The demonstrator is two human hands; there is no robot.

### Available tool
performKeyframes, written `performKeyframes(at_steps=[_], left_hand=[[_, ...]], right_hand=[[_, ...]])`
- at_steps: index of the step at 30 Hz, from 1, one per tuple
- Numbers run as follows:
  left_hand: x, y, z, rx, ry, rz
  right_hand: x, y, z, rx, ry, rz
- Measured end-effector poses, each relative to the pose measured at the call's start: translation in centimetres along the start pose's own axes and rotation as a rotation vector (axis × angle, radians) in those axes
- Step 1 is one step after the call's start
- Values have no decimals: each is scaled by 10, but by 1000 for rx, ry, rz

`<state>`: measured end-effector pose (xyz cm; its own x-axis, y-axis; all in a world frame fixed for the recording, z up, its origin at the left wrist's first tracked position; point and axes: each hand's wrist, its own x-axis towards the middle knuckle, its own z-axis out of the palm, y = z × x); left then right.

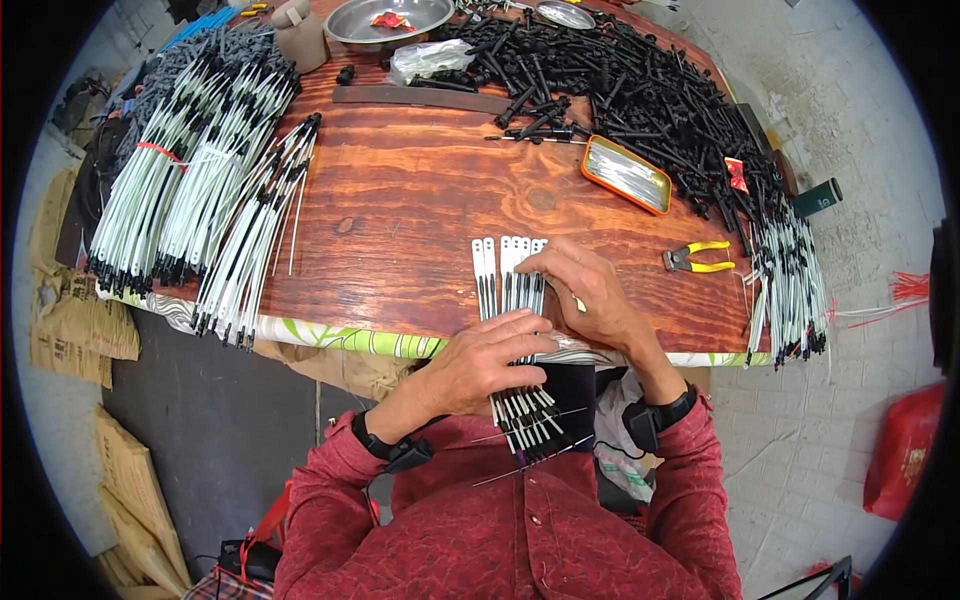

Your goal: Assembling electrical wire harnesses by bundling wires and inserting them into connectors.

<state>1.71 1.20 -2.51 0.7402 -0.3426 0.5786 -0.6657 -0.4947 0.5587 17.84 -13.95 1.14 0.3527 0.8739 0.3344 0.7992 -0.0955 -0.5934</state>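
Observation:
A row of several thin white and black rods (512, 270) lies side by side across the near edge of the wooden table (420, 200), their lower ends sticking out over my lap. My left hand (490, 360) presses flat on the middle of the row. My right hand (590, 295) rests on the right side of the row, fingertips touching the rods near their white tips.
Bundles of white rods (190, 190) lie at the table's left, more (790, 290) at its right edge. A heap of black parts (640, 90) covers the far right. An orange tin (627, 174), yellow-handled pliers (697, 259), a metal bowl (390, 22) and a plastic bag (430, 58) stand nearby.

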Motion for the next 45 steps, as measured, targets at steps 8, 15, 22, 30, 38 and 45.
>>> performKeyframes(at_steps=[8, 15, 22, 30, 38, 45], left_hand=[[1, 3, -4, 35, -54, -2], [0, 1, -3, 26, -49, -4], [-3, -1, -1, 44, -47, 4], [-1, -1, -3, 28, -51, 4], [-1, -2, -2, 10, -52, 14], [0, 0, -3, 19, -28, 3]], right_hand=[[-2, -6, -5, -66, -41, 22], [-1, -11, -5, -130, -28, 15], [1, -15, -3, -144, -12, 18], [1, -18, -1, -166, -2, 8], [5, -11, 6, -114, -40, 65], [10, -12, 7, -53, -26, 28]])
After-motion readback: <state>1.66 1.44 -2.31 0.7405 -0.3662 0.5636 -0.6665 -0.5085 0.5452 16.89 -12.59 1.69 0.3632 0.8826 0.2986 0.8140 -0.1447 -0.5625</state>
